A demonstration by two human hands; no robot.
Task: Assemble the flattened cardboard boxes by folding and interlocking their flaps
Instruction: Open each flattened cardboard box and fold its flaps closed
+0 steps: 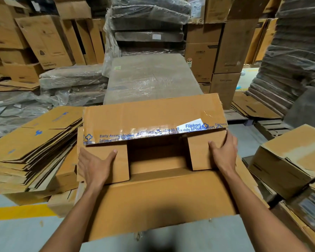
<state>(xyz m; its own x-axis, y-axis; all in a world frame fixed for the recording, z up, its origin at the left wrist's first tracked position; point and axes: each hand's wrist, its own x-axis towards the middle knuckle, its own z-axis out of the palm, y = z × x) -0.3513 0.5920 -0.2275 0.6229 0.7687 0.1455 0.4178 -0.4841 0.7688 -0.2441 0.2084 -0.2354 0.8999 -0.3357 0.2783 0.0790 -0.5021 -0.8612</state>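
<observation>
A brown cardboard box (pixel 158 202) stands open in front of me, its near long flap hanging toward me. The far long flap (pixel 153 115), edged with blue-printed tape, leans over the opening. My left hand (pixel 93 166) lies flat on the left short flap (pixel 116 160), thumb stretched along it, pressing it inward. My right hand (pixel 224 153) presses the right short flap (pixel 198 151) from its outer edge, thumb on top. Between the two short flaps the dark inside of the box shows.
A tall stack of flattened boxes (pixel 31 146) lies at my left. Assembled boxes (pixel 287 160) sit at the right. Plastic-wrapped cardboard bundles (pixel 149 77) and piled cartons fill the background. A yellow floor line (pixel 18 211) runs at lower left on the grey floor.
</observation>
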